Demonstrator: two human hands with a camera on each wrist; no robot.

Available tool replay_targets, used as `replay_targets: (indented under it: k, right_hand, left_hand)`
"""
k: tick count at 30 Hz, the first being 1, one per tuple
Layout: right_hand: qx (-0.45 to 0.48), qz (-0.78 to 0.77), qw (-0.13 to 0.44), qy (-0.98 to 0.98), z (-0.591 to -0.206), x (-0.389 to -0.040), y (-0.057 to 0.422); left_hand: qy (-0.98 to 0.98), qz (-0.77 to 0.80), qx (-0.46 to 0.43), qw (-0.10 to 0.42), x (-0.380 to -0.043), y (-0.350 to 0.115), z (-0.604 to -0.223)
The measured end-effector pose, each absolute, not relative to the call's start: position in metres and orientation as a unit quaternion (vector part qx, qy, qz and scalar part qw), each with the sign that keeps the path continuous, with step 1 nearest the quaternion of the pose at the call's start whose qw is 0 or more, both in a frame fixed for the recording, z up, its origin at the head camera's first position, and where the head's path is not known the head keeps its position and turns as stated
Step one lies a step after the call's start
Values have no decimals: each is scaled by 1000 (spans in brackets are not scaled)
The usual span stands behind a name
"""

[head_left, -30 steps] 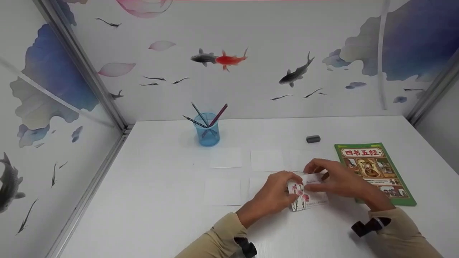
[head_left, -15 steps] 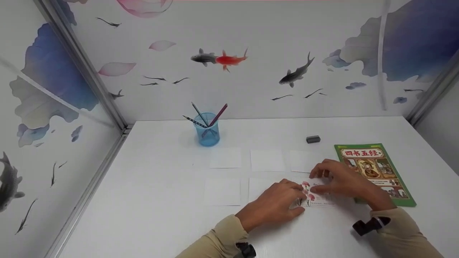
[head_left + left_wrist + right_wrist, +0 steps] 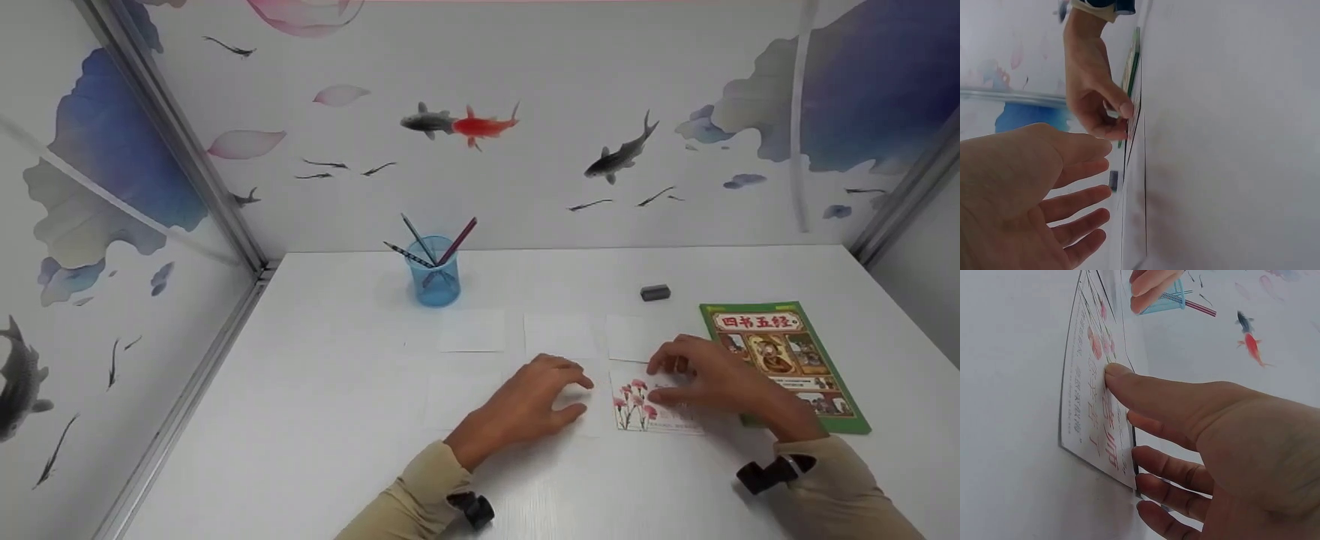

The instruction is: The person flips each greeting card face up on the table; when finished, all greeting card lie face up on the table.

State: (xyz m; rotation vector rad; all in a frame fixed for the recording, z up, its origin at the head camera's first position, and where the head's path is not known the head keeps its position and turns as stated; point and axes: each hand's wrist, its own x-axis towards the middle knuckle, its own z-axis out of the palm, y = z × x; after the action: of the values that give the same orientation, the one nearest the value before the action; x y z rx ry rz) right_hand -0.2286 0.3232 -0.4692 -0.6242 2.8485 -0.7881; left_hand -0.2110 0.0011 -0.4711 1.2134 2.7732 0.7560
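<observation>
The left hand [image 3: 525, 403] is relaxed and empty, while to its right the flower card [image 3: 639, 415], flat on the tabletop [image 3: 315, 450], could skid if the right hand [image 3: 709, 382], unclenched with its thumb touching the card, drags sideways.

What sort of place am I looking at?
Likely a study booth: a book, a cup of pencils, and a fish-patterned wall right behind the table.

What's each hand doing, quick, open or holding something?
Left hand: open, holding nothing.
Right hand: open, thumb touching the flower card.
</observation>
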Motion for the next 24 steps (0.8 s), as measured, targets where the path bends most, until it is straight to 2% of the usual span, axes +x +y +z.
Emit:
replay_targets:
  k: [9,14,17,24]
  right_hand:
    - [-227,-278,26,933,-464,-227,299]
    - [-269,-286,64,917,-460,-226,261]
    - [-264,-268,90,922,-457,-225,240]
    - [-256,-183,90,945,-458,-217,218]
  left_hand:
    - [904,253,335,81,-217,-52,-473]
    - [904,252,327,112,-218,-58,-472]
    - [907,242,323,121,-219,-58,-470]
    - [909,243,317,116,-220,-59,-472]
